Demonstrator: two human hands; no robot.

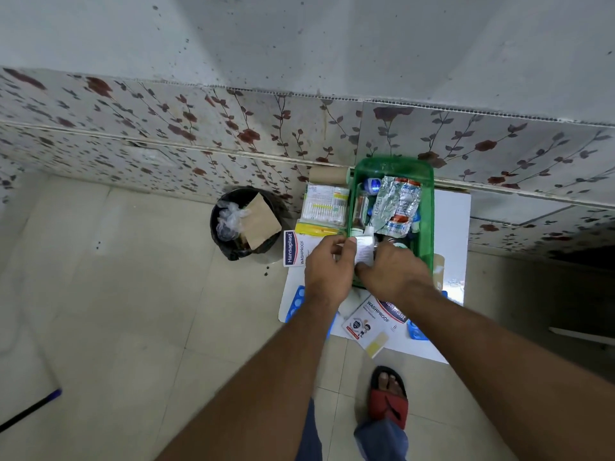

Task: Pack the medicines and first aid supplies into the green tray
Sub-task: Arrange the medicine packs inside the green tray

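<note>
The green tray [427, 207] stands on a small white table [452, 214] against the tiled wall. Inside it lie silver blister strips [397, 204], a blue-capped tube [371, 184] and small bottles [360, 211]. My left hand [327, 271] and my right hand [392, 271] meet at the tray's near left corner, both pinching a small white labelled bottle [364, 249]. Left of the tray lie a cotton swab pack [324, 204], a bandage roll [327, 174] and a Hansaplast box [294, 249]. A second Hansaplast box [369, 322] lies near the table's front edge.
A black waste bin [246, 224] with paper and plastic stands on the floor left of the table. Blue blister trays [296, 302] poke out at the table's front corners. My sandalled foot [389, 397] is below the table. A dark stick [30, 410] lies at the lower left.
</note>
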